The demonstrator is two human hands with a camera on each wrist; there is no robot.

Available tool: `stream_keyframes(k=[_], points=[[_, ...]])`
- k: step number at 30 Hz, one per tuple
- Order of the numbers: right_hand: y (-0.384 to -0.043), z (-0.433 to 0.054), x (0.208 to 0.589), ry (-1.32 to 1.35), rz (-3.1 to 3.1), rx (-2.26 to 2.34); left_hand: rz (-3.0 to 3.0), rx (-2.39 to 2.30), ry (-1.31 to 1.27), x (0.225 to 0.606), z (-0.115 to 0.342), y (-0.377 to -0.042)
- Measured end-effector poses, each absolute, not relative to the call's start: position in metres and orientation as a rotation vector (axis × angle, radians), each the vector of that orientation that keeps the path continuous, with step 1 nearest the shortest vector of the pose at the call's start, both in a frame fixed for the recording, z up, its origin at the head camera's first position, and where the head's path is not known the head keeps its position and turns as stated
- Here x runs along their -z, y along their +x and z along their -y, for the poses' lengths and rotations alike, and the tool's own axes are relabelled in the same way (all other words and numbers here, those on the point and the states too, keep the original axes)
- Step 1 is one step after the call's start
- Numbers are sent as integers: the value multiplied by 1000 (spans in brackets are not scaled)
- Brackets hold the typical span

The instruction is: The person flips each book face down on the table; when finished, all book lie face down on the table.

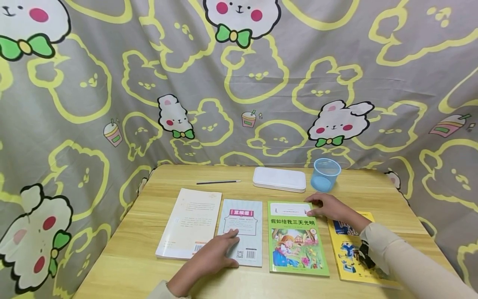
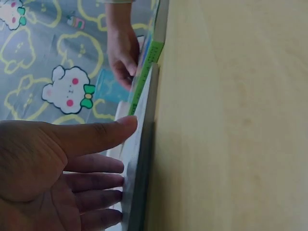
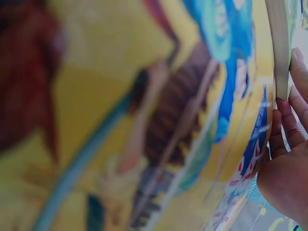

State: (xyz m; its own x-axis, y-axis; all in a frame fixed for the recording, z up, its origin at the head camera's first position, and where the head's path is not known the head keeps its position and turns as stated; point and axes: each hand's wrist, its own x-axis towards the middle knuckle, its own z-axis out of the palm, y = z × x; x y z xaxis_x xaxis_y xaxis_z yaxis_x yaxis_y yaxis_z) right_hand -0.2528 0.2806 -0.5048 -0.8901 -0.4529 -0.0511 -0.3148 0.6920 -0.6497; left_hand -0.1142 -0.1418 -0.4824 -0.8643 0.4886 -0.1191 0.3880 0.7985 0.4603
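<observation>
Four books [image 1: 188, 224] lie side by side on the table [image 1: 123, 265], prob. for easy reach. I see the R hand [image 1: 332, 209] pinching the green book [image 1: 295, 253] at its top R corner, likely for control; L hand [image 1: 222, 252], fingers loose, rests on the blue book [image 1: 242, 207].

Bright head view, softer wrist views

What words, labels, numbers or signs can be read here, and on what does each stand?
"假如给我三天光明": green book.
"谭": ends the title on the pale blue book; its other characters are unclear.
Fine print on these and the cream book: too small.
Yellow book: lettering partly behind the right arm, unreadable.
</observation>
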Motion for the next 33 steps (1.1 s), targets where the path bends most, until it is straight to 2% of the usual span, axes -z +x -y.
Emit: stream_keyframes(k=[13, 21, 33], points=[[-254, -281, 506, -627, -2647, 1030, -2801, -595, 682, 474, 132, -118], [-256, -282, 507, -602, -2640, 1031, -2794, -590, 645, 475, 108, -117], [-256, -284, 507, -638, -2626, 1065, -2767, -572, 737, 486, 72, -115]])
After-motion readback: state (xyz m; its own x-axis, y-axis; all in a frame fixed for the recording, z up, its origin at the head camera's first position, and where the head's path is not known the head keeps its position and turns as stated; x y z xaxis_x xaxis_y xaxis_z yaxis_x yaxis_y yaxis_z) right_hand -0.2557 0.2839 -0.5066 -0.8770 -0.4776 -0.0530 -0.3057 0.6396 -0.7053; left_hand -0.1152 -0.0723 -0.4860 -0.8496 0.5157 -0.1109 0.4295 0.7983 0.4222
